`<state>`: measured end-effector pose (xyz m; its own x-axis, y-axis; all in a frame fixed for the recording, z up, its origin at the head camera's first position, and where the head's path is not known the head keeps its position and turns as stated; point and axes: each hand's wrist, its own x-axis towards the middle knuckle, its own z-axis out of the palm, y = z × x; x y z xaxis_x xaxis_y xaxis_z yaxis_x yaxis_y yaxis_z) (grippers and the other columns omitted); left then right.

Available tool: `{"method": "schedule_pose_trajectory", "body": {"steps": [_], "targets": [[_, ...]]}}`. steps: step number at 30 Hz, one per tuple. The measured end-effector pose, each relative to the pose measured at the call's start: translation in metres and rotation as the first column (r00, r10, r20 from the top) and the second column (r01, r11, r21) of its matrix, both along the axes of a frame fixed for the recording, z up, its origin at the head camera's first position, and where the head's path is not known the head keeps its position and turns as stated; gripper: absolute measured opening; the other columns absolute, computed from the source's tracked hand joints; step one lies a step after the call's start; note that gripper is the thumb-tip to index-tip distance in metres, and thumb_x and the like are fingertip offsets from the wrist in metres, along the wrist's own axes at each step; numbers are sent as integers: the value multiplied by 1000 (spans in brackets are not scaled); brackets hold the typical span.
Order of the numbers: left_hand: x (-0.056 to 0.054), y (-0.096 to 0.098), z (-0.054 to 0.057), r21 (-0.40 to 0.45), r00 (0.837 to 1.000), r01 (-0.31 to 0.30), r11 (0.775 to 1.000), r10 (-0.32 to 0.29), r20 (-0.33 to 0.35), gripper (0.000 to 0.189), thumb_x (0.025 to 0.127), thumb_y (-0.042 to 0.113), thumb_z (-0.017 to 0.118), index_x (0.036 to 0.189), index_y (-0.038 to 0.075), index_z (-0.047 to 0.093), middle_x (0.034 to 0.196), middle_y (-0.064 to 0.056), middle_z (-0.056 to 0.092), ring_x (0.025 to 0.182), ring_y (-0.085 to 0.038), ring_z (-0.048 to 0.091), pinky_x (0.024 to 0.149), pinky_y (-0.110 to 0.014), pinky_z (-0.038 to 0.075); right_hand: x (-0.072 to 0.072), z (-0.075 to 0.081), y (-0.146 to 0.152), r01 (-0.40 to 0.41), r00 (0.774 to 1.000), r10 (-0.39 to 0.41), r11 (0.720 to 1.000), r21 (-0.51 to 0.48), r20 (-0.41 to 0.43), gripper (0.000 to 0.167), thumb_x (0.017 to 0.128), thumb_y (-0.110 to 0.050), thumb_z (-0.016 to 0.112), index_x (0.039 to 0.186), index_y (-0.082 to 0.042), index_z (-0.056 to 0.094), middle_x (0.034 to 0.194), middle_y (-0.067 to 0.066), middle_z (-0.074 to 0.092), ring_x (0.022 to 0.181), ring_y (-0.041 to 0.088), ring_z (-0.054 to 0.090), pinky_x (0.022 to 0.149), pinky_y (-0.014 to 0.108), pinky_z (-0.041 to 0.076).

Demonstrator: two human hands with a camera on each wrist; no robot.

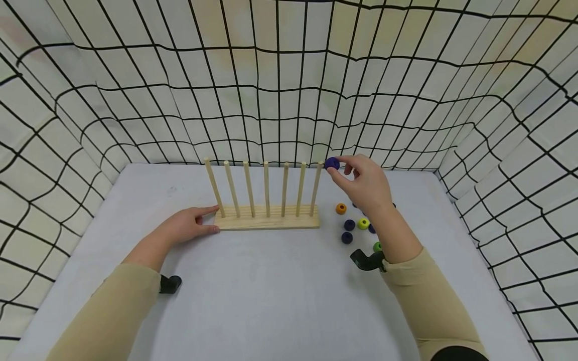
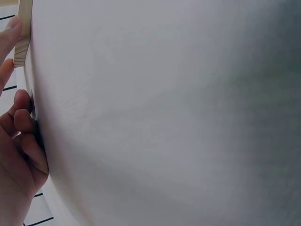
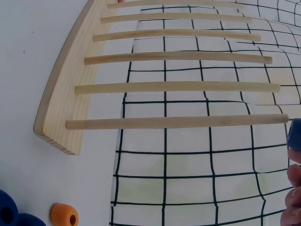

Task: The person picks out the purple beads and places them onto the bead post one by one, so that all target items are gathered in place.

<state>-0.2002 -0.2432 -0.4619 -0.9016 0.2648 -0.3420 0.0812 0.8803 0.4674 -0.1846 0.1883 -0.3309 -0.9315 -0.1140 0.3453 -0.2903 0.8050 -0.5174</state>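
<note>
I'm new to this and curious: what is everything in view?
Table: one, white, underneath
Wooden base: one, pale, on table
Pegs: seven, pale, standing on base
Held bead: one, purple-blue, near rightmost peg's top
Orange bead: one, orange, right of base
Yellow bead: one, yellow, right of base
Green bead: one, green, frontmost
Dark beads: at least three, blue, nearby
Grid: one, black on pale, behind and beside table
Sleeves: two, tan, on arms
Fittings: three, black, at wrists, by right sleeve
Left hand: one, gripping base's end
Right hand: one, pinching held bead

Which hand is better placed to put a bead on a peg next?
Probably the right hand: it pinches a bead beside the top of the rightmost peg, while the left hand holds the base at its other end.
</note>
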Motion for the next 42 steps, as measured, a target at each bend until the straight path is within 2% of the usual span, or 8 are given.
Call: {"method": "schedule_pose_trajectory", "body": {"steps": [9,14,21,31,37,42], "targets": [[0,3,3,1,1000,-3,1000,3,17,84,85,60,69,154,24,39,83,-6,45,74,-20,41,66,-36,32,-3,-1,-7,9,1000,-10,999,-52,-9,43,95,-46,64,126,-17,68,90,2,58,78,19,46,65,35,36],[0,2,2,8,1000,-3,1000,3,20,85,84,61,69,154,24,38,84,-6,45,75,-20,41,66,-36,32,-4,1,-11,1,1000,-2,998,-67,-16,43,94,-46,65,126,-17,69,90,1,57,80,19,47,66,34,37],[-2,0,-2,2,1000,3,1000,-3,17,86,84,62,69,154,23,38,83,-6,45,74,-20,41,66,-36,32,-6,0,-14,14,999,-12,997,-74,35,44,95,-47,64,127,-17,68,93,2,57,84,19,48,67,35,38],[-2,1,-2,2,1000,2,1000,-2,23,86,84,60,70,154,21,39,83,-6,45,74,-21,41,66,-36,32,-8,-1,-21,23,999,-21,998,-52,39,45,94,-47,64,128,-17,67,94,2,58,88,20,50,71,35,40],[0,2,1,-6,1000,-5,1000,5,25,86,85,61,69,154,21,38,84,-7,45,76,-21,41,67,-37,32,-12,-6,-26,10,1000,-9,998,-56,24,43,95,-46,64,128,-17,68,92,0,56,85,20,50,68,35,38],[0,1,2,-1,1000,-10,1000,10,25,87,84,62,69,154,22,38,86,-7,46,76,-21,42,67,-37,32,-14,-8,-28,18,1000,-17,998,-57,20,42,95,-44,64,128,-17,67,92,3,58,80,20,49,65,34,39]]}}
